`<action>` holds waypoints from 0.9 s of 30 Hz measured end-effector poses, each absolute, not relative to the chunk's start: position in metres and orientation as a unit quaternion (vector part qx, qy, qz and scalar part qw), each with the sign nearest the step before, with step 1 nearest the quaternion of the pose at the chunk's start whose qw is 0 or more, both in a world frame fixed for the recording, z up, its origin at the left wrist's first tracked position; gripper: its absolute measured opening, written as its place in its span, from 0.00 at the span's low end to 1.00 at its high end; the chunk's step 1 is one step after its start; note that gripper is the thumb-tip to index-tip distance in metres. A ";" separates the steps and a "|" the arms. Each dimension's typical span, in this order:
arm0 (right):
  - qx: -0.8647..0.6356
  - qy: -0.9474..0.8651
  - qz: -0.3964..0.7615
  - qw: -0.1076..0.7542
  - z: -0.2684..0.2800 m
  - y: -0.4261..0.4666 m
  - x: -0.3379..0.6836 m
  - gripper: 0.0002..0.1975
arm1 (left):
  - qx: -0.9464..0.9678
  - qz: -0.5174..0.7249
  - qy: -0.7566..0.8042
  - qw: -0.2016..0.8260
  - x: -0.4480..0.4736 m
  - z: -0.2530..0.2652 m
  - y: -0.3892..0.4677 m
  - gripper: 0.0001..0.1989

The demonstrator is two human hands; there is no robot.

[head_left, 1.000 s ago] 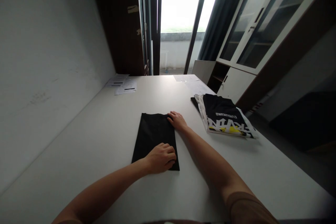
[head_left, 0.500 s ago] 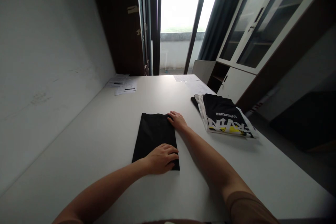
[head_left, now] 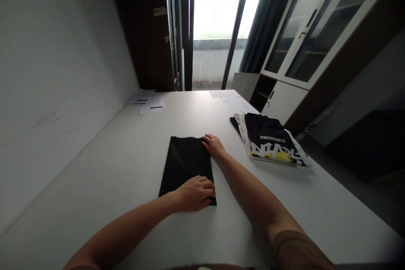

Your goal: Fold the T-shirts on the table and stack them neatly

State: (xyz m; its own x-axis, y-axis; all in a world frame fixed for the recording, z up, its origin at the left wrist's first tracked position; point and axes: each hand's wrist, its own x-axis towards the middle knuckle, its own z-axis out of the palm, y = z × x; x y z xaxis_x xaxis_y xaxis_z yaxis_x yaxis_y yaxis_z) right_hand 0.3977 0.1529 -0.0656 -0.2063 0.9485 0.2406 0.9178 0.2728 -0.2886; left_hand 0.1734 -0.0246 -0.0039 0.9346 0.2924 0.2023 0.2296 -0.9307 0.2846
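A black piece of cloth [head_left: 186, 160], folded into a flat rectangle, lies in front of me on the white table [head_left: 107, 185]. Across its near right part rests my left hand [head_left: 196, 193], palm down, the fingers a little bent and slightly apart over the right edge. My right hand [head_left: 213, 145] lies at the far right corner of the cloth, its fingers stretched over that corner. Both hands touch the cloth without gripping it. The underside of each hand is hidden.
To the right sits a stack of folded clothes [head_left: 268, 139], black and white with printed lettering. Paper sheets [head_left: 152, 104] lie at the far left by the wall, and more papers [head_left: 236, 103] at the far right. A glass-door cabinet [head_left: 303, 29] stands beyond the table's right side.
My left hand has shifted very slightly toward me on the cloth, its fingers a bit more bent. My right hand, the cloth and the stack have not moved.
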 end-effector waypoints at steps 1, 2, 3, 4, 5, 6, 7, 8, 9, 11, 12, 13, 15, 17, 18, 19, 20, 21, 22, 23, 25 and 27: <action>-0.601 -0.776 0.041 0.187 -0.065 0.153 0.398 0.22 | 0.976 0.116 0.134 0.126 0.173 -0.003 -0.025 0.09; -0.600 -0.777 0.042 0.187 -0.065 0.152 0.397 0.22 | 0.977 0.113 0.131 0.123 0.173 -0.002 -0.025 0.08; -0.600 -0.777 0.041 0.188 -0.065 0.152 0.397 0.22 | 0.978 0.110 0.127 0.120 0.173 -0.002 -0.025 0.08; -0.600 -0.777 0.041 0.188 -0.065 0.152 0.397 0.22 | 0.979 0.108 0.122 0.119 0.173 -0.002 -0.025 0.08; -0.600 -0.776 0.041 0.188 -0.065 0.152 0.398 0.22 | 0.980 0.107 0.117 0.119 0.173 -0.001 -0.025 0.07; -0.600 -0.777 0.042 0.187 -0.065 0.153 0.398 0.22 | 0.981 0.107 0.112 0.119 0.174 -0.001 -0.025 0.07; -0.600 -0.776 0.042 0.188 -0.065 0.153 0.398 0.22 | 0.981 0.109 0.109 0.119 0.174 -0.001 -0.026 0.07; -0.600 -0.776 0.042 0.188 -0.065 0.153 0.398 0.22 | 0.981 0.110 0.106 0.119 0.174 -0.001 -0.026 0.07; -0.600 -0.777 0.043 0.188 -0.065 0.153 0.398 0.22 | 0.981 0.112 0.103 0.119 0.174 -0.001 -0.026 0.06; -0.599 -0.777 0.044 0.188 -0.065 0.153 0.398 0.22 | 0.981 0.115 0.099 0.121 0.174 -0.001 -0.026 0.06; -0.600 -0.777 0.045 0.186 -0.065 0.154 0.398 0.22 | 0.981 0.115 0.097 0.122 0.175 -0.001 -0.026 0.06; -0.601 -0.776 0.045 0.185 -0.066 0.154 0.398 0.22 | 0.981 0.115 0.096 0.123 0.175 -0.001 -0.026 0.05; -0.601 -0.776 0.044 0.184 -0.066 0.154 0.398 0.22 | 0.981 0.115 0.094 0.121 0.175 -0.001 -0.027 0.05; -0.601 -0.776 0.043 0.186 -0.066 0.154 0.399 0.22 | 0.982 0.117 0.092 0.117 0.175 -0.001 -0.027 0.05; -0.601 -0.776 0.042 0.187 -0.067 0.154 0.399 0.22 | 0.982 0.117 0.091 0.114 0.175 0.000 -0.027 0.05; -0.600 -0.776 0.042 0.188 -0.067 0.154 0.399 0.22 | 0.983 0.117 0.091 0.111 0.175 0.000 -0.027 0.05; -0.600 -0.776 0.042 0.188 -0.067 0.154 0.399 0.22 | 0.983 0.115 0.090 0.110 0.175 0.000 -0.027 0.05; -0.600 -0.776 0.042 0.188 -0.067 0.154 0.399 0.22 | 0.983 0.113 0.090 0.110 0.175 0.000 -0.027 0.04; -0.600 -0.776 0.042 0.188 -0.067 0.154 0.399 0.22 | 0.983 0.112 0.090 0.110 0.175 0.000 -0.027 0.04; -0.600 -0.777 0.042 0.188 -0.067 0.154 0.399 0.22 | 0.983 0.112 0.093 0.111 0.174 0.000 -0.028 0.04; -0.599 -0.777 0.042 0.187 -0.068 0.154 0.399 0.22 | 0.982 0.112 0.103 0.112 0.173 -0.002 -0.028 0.04; -0.599 -0.778 0.042 0.185 -0.068 0.155 0.399 0.22 | 0.981 0.110 0.112 0.111 0.172 -0.005 -0.029 0.05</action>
